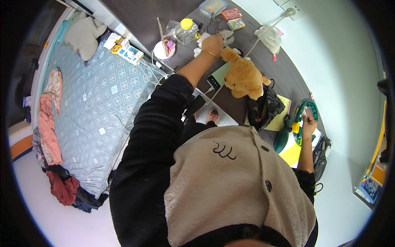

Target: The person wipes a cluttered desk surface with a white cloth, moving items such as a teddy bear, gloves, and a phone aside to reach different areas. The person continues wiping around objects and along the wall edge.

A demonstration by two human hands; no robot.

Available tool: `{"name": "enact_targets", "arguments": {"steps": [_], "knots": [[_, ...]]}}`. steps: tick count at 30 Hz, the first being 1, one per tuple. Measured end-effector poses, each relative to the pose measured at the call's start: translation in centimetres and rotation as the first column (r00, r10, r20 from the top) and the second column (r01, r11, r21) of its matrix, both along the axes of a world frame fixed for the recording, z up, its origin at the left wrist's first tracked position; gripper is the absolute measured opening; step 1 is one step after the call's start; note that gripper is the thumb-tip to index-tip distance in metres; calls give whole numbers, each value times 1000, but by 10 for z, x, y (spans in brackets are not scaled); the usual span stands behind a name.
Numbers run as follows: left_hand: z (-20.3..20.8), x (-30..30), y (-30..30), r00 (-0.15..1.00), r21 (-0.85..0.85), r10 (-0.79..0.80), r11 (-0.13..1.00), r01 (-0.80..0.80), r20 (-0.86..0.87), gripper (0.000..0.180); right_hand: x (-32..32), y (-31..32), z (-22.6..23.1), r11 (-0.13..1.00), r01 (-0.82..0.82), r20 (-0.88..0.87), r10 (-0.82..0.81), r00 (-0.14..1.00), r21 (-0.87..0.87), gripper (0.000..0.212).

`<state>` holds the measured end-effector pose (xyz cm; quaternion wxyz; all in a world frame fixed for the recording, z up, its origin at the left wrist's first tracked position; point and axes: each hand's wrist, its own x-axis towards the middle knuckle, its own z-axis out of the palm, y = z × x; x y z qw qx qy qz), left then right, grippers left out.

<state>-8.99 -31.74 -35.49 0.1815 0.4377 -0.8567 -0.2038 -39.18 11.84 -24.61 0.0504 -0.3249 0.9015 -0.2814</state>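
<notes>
White cloth [225, 36]: pale, crumpled, far on dark surface [288, 78]; gripped by left hand [212, 43]. Right hand [308, 124] closed on small object, unidentifiable.

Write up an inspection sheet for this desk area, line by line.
Surface: dark grey desk, crowded.
Job's things: white cloth under left hand; green round fan at right hand.
Clutter: brown plush bear, yellow-capped clear jar, black plastic bag, lidded clear box.
Grippers: left grips cloth; right closed at the fan's rim.
Cables: white cords from power strip.
Surroundings: patterned blue bed, clothes pile.
</notes>
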Motion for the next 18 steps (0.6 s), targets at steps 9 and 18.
{"name": "enact_targets", "arguments": {"steps": [9, 18], "knots": [[-19, -26, 23, 986, 194, -124, 976, 100, 115, 43, 9, 55, 1, 994, 107, 16, -107, 994, -24, 29], [-13, -27, 17, 980, 126, -118, 987, 98, 163, 37, 12, 74, -6, 990, 137, -19, -137, 990, 14, 28]]}}
